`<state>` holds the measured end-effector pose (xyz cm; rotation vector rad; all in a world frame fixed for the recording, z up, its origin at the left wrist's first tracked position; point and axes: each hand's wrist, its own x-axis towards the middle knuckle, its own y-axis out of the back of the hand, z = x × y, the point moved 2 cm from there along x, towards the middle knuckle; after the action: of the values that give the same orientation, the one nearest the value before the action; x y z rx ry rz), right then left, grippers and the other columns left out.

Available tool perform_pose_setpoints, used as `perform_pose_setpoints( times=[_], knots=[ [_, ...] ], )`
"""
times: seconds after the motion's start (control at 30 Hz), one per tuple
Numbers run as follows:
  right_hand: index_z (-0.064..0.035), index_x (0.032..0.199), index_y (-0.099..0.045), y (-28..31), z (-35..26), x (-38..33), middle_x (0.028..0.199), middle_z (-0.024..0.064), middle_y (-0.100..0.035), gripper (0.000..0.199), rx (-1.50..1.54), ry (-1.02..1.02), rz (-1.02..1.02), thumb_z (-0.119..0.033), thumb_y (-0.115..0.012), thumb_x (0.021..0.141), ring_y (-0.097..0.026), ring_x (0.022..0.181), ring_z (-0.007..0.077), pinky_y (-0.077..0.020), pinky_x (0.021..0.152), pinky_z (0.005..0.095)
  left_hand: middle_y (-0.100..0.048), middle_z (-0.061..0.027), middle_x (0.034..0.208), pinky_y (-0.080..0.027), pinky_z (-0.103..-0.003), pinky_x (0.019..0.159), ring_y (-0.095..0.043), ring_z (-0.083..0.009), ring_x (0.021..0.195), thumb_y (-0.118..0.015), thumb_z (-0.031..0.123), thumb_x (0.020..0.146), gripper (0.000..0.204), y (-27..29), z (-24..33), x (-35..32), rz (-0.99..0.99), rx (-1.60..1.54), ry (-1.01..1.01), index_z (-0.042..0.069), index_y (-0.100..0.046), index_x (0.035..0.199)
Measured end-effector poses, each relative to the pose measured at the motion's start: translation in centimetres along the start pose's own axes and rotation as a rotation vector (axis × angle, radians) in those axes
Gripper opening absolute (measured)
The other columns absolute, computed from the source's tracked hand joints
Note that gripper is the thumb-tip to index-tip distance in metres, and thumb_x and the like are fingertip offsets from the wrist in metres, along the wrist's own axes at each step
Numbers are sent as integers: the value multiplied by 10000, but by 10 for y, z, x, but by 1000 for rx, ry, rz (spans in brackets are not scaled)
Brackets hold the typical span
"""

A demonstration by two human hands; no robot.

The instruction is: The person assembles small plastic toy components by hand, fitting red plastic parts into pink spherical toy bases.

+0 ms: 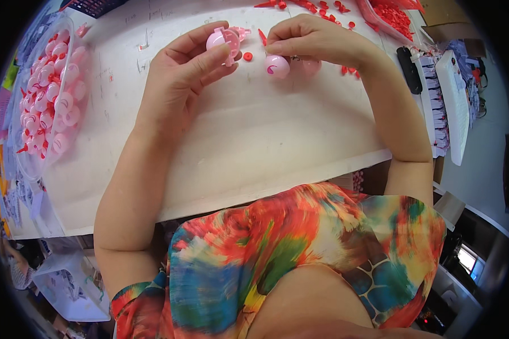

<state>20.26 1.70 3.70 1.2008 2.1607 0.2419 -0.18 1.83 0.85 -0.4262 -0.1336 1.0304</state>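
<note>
My left hand (193, 62) is closed around a round pink plastic shell (229, 45) with small tabs at its edge, holding it above the table. My right hand (306, 39) is pinched, with a thin pointed red piece (262, 37) showing at its fingertips. Just below those fingers is a pale pink ball (277, 67) with a darker curved mark. A second pink ball (311, 68) lies partly in the shadow under the right hand. Between the hands, a small round red piece (247, 56) rests on the table.
A clear tray (68, 107) of pink balls with red parts stands at the left. Loose red pieces (300, 5) lie at the back, beside a pink bin of red pieces (391, 21). A dark basket (90, 7) stands at the back left, a black object (409, 70) at the right edge.
</note>
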Motion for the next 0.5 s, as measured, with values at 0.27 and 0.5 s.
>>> perform_pose_setpoints(
  times=[0.27,0.5],
  knots=[
    [8,878,-568,6,-30,-17,803,114,-595,222,-232,-177,356,-193,-583,786,-602,685,180,-475,600,286,-547,-120,1069,-490,-263,815,-572,-199,949,-556,126,823,395,0,-1,1,-28,8,-15,-34,-449,1168],
    [-24,842,-579,-28,-25,-23,787,59,-563,276,-654,188,573,-291,-590,772,-543,752,149,-421,657,277,-554,-126,1054,-491,-264,824,-575,-203,947,-563,120,818,392,5,0,2,-3,-3,-42,-40,-455,1158]
  ],
)
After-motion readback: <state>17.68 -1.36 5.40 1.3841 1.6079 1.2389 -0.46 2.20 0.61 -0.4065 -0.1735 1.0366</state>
